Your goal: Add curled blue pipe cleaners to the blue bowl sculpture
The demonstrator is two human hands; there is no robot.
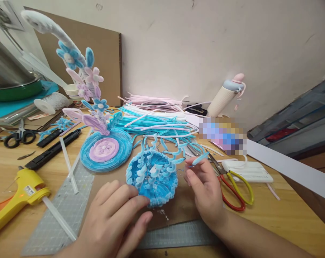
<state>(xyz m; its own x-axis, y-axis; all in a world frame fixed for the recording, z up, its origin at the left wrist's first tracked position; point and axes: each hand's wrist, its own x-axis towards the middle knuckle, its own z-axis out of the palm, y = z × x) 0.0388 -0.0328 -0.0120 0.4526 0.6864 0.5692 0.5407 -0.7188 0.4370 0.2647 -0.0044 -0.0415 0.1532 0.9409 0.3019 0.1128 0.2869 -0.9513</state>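
Note:
A small bowl-shaped piece made of blue pipe cleaners [133,172] has a twisted rim, with light blue curls and clear beads inside it. My left hand [111,211] lies against its near left rim, fingers stretched and thumb apart. At the right, the thumb and fingers of my right hand [205,186] are pinched together at a short light blue pipe cleaner piece [200,158]; the exact contact is partly hidden. Behind the bowl stands a pipe-cleaner stand with a round blue base [122,154], a curved white stem [62,36] and blue, pink and lilac flowers.
Cardboard [178,215] and a grey cutting mat [57,222] lie beneath. A yellow glue gun [30,186], a black cutter [55,148] and black scissors [20,135] are left. Red-and-yellow-handled scissors [236,190] lie right. Pipe-cleaner bundles [154,122] and a bottle [224,95] are behind.

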